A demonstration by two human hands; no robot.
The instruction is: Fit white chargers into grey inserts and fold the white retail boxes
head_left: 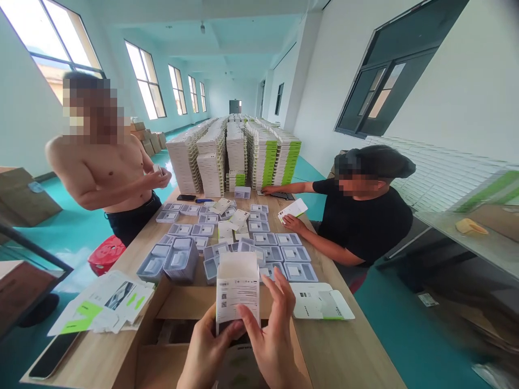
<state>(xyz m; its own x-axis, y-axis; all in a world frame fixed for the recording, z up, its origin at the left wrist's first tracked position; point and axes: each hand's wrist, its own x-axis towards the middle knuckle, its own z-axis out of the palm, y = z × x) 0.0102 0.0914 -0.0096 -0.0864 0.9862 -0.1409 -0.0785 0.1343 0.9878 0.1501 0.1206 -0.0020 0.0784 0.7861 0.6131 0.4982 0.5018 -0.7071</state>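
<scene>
A small white cardboard box (237,294) with printed text and square codes stands upright in front of me, its top flap raised. My left hand (211,343) is closed round its lower left side. My right hand (273,313) is at its right side, thumb tip against the printed face, other fingers spread and raised off it. Below my hands, an open brown carton (182,302) is partly hidden; a dark printed piece shows in it. Beyond the box lie several shallow plastic trays (300,272) with small white items inside. A flattened white-and-green box (322,301) lies to the right.
Stacked trays (180,259) and flat printed boxes (107,302) are at left, beside a phone (54,356). Tall stacks of white-and-green boxes (263,156) rise at the far end. One person (107,167) stands at left; another (365,216) sits at right, touching a white box (292,209).
</scene>
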